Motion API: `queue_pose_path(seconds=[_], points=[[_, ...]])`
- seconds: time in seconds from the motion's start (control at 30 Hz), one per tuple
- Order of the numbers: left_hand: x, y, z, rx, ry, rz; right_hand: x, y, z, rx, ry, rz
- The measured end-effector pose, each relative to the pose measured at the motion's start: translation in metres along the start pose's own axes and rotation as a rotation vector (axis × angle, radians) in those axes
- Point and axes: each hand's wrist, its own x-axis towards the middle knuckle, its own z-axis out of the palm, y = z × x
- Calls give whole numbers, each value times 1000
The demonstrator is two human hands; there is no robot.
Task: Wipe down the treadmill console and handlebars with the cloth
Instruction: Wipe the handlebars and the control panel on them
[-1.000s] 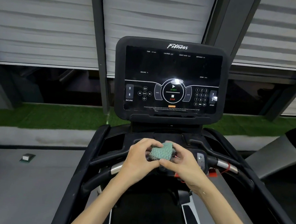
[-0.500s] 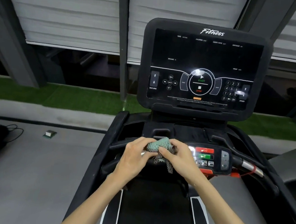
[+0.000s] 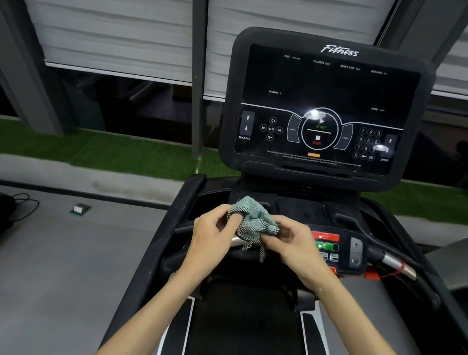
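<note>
A bunched green cloth (image 3: 254, 220) with a checked underside sits between both hands, just above the treadmill's middle handlebar. My left hand (image 3: 212, 239) pinches its left edge with thumb and fingers. My right hand (image 3: 294, 247) grips its right side, and a loose corner hangs down. The black console (image 3: 327, 106) with its dark touch panel stands upright behind the hands. The right handlebar (image 3: 396, 263) with a silver sensor and a red clip runs off to the right. A red and green button panel (image 3: 325, 242) shows beside my right hand.
The treadmill belt (image 3: 243, 335) runs below my arms between black side rails. A grey floor lies to the left, with a small box (image 3: 80, 209) and a black cable (image 3: 26, 204) on it. Green turf and shuttered windows are behind the console.
The view has shifted so the console sits further right. The cloth, earlier a tight ball, is now looser with a corner hanging. Both hands have stayed on it.
</note>
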Motion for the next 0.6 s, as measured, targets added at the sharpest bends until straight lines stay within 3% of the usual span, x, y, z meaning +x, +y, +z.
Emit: queue_pose_path(seconds=[0.17, 0.23, 0.3, 0.4, 0.6], points=[[6, 9, 13, -496, 134, -353, -4, 7, -2, -39, 111, 64], [9, 16, 13, -608, 128, -406, -6, 7, -5, -56, 90, 112], [11, 24, 12, -618, 76, -399, -8, 0, -12, -13, -21, 141], [10, 31, 11, -599, -39, -375, -7, -16, -15, 243, -146, 163], [11, 28, 13, -520, -120, -349, 1, -25, -12, 345, 18, 105]])
